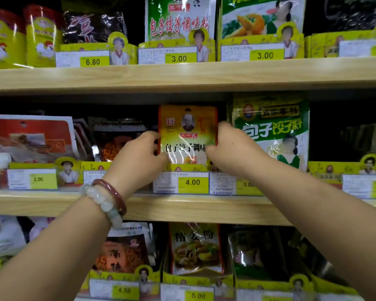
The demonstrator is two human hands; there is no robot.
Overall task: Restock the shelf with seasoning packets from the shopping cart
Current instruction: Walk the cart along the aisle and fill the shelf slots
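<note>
Orange-and-white, a seasoning packet (188, 135) is held upright between both hands on the middle shelf (182, 206), above the 4.00 tag (192, 182). In the head view, its left edge is pinched by the curled fingers of the left hand (142, 155), its right edge by the right hand (228, 148); neither hand is spread. A dark packet (117, 140) lies just left of the left hand, a green packet (271, 131) just right of the right hand. The step is judged best done by seating the packet squarely behind the yellow rail (182, 168), face forward, before the grip is eased. No cart is seen.
</note>
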